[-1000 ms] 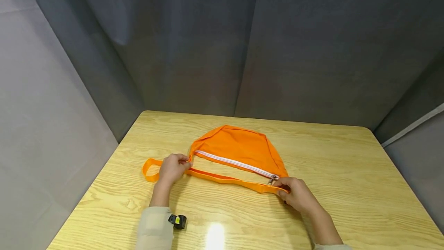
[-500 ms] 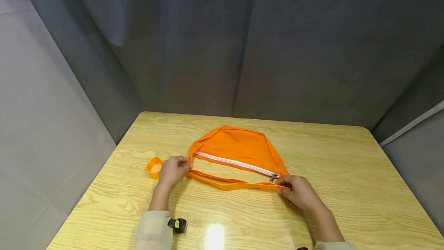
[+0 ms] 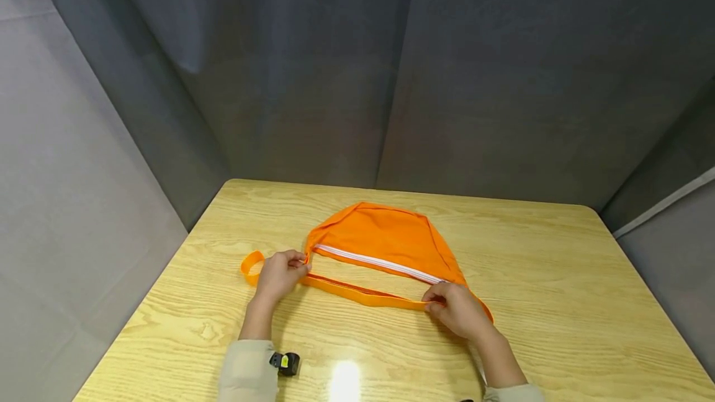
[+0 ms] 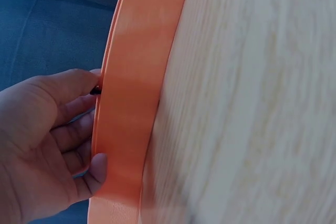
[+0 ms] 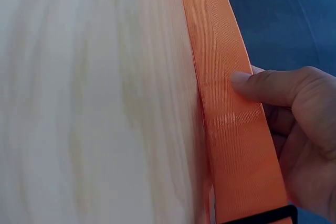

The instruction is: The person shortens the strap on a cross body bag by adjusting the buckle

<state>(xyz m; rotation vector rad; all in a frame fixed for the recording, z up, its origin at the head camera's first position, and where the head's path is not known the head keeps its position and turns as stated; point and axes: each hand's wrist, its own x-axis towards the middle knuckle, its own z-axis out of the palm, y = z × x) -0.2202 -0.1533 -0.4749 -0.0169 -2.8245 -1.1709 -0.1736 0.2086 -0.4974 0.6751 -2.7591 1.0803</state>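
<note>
An orange waist bag (image 3: 385, 231) lies on the table, its white zipper (image 3: 380, 261) along the side nearer me. In front of the zipper runs its orange strap (image 3: 357, 294), which looks doubled. At the bag's left corner my left hand (image 3: 281, 275) pinches the strap; a small dark piece shows by its fingertips in the left wrist view. My right hand (image 3: 457, 309) pinches the strap between thumb and fingers below the zipper's right end, covering the zipper pull. In the right wrist view a black buckle (image 5: 265, 216) sits on the strap close to that hand.
Left of my left hand a loop of strap (image 3: 251, 265) stands on the wood-grain table (image 3: 558, 303). To the right, more strap (image 3: 483, 308) curves past my right hand. A dark grey curtain (image 3: 313, 79) hangs behind the table. A small black device (image 3: 287, 363) is on my left sleeve.
My right hand has moved left along the strap, from the bag's right corner, and strap now curves out beyond it. The strap loop at left has shifted slightly right. My left hand stays in place.
</note>
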